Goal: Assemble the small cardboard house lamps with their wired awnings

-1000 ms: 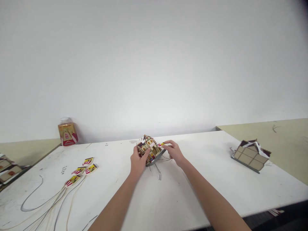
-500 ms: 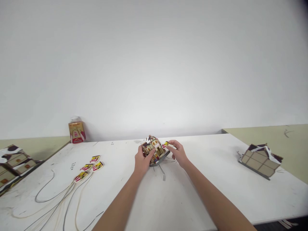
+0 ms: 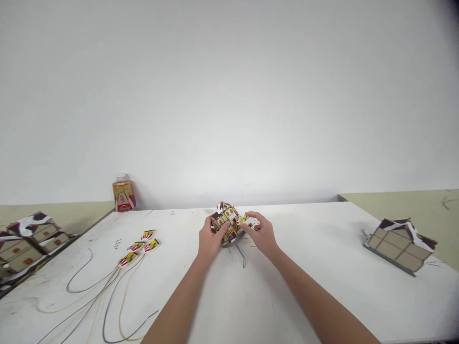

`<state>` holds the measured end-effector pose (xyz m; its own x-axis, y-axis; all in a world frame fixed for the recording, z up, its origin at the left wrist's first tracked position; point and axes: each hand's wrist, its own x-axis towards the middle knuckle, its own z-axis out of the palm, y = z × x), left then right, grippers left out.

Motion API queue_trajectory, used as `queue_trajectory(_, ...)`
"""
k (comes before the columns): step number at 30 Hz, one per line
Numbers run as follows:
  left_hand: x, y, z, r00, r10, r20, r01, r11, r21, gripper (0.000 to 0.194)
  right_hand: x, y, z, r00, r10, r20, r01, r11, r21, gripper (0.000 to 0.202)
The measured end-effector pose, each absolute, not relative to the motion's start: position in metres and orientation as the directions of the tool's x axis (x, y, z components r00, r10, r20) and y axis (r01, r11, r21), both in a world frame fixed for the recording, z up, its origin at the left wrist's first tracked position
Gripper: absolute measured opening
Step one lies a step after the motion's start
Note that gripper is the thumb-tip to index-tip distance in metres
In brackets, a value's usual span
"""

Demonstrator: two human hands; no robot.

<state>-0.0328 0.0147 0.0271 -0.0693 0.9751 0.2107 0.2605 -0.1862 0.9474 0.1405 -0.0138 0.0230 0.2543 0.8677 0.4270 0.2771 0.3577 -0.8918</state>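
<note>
A small decorated model house (image 3: 224, 222) is tilted near the middle of the white table (image 3: 304, 277), gripped by my left hand (image 3: 211, 238) with the thumb across its front. At the house's right side, my right hand (image 3: 261, 233) pinches a small yellow, red and white piece (image 3: 242, 220) between thumb and fingertips. Thin wires stick out below the house and beside the right fingers. Several similar red, white and yellow pieces (image 3: 129, 259) lie on the left of the table, with long dark and pale wires running toward the front edge.
More model houses (image 3: 45, 234) stand at the far left. Another house (image 3: 401, 244) rests tilted on the right of the table. A bottle with a red and gold label (image 3: 124, 193) stands at the back left, by the grey wall.
My right hand has shifted slightly, and the small piece sits a little further left and lower against the house. The surroundings appear shifted to the right in the view.
</note>
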Motion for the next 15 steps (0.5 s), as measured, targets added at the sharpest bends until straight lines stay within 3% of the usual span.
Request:
queue_trajectory(7, -0.033, 0.019, 0.025, -0.102, 0.982, 0.162, 0.188, -0.141, 0.972, 0.059, 0.131, -0.016, 0.017, 0.215, 0.848, 0.484, 0.431, 0.362, -0.826, 0.024)
queue_trajectory(15, -0.033, 0.024, 0.013, -0.058, 0.992, 0.116, 0.08, -0.111, 0.991, 0.074, 0.126, -0.017, 0.014, 0.24, 0.84, 0.486, 0.439, 0.353, -0.826, 0.023)
